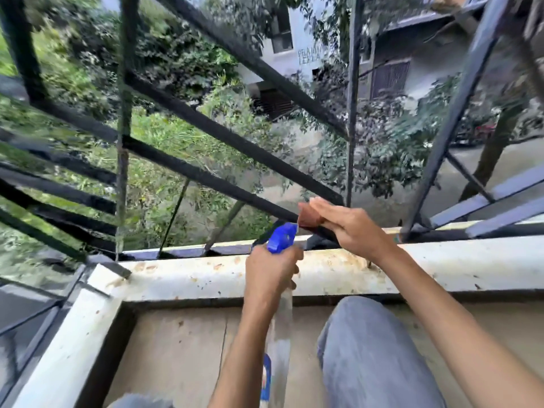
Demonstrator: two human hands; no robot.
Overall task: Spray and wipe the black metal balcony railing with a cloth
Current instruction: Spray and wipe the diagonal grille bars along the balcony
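The left hand (272,272) is curled tight round the neck of the spray bottle (282,237), just below the lowest bar of the railing (206,175). The right hand (350,228) presses the brown cloth (309,217) onto that bar with straight fingers.

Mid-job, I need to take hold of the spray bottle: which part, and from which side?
Probably the narrow neck just under the blue trigger head, where the left hand grips it now, fingers wrapping from the near side. The spray bottle is head-up with its clear body hanging below and its nozzle facing the railing, so that side keeps the nozzle clear.
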